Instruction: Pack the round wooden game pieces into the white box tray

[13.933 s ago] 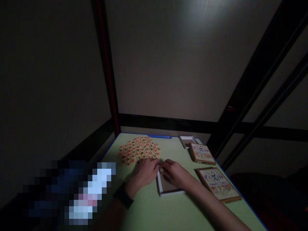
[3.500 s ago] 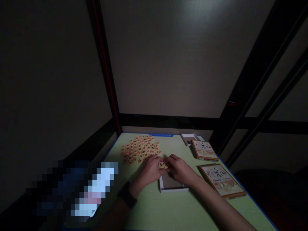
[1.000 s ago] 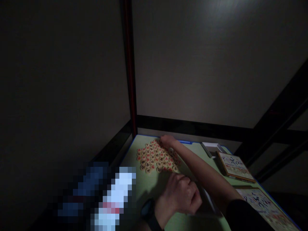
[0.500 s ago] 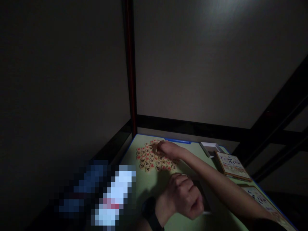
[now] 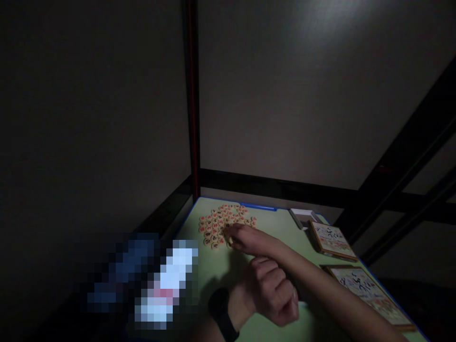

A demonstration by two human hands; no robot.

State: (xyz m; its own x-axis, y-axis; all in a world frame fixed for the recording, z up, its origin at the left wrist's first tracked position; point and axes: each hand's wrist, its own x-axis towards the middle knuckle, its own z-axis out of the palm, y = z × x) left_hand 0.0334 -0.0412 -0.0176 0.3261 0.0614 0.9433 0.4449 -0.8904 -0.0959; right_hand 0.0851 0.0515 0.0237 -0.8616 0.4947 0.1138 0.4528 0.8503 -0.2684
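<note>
Many round wooden Chinese chess pieces [image 5: 214,228], marked in red or black, lie in a loose cluster on the pale green tabletop [image 5: 204,275]. My right hand [image 5: 245,237] reaches over the near right side of the cluster. Its fingers are bent down and pinched at a piece, with the fingertips partly hidden. Closer to me, my left hand [image 5: 272,292] is held as a fist above the table, with a black watch [image 5: 223,311] on its wrist. Whatever lies inside that fist, if anything, is out of sight.
At the table's right edge lie two flat boxes with brush writing, one farther box [image 5: 330,239] and one nearer box [image 5: 372,292]. An open white tray [image 5: 304,218] sits behind them. Grey wall panels [image 5: 270,95] rise past the blue table edge. A pixelated patch covers the lower left.
My right hand has moved from the far part of the cluster toward me, onto its near right side. Fewer pieces show there. My left fist has stayed nearly still. The view has shifted slightly.
</note>
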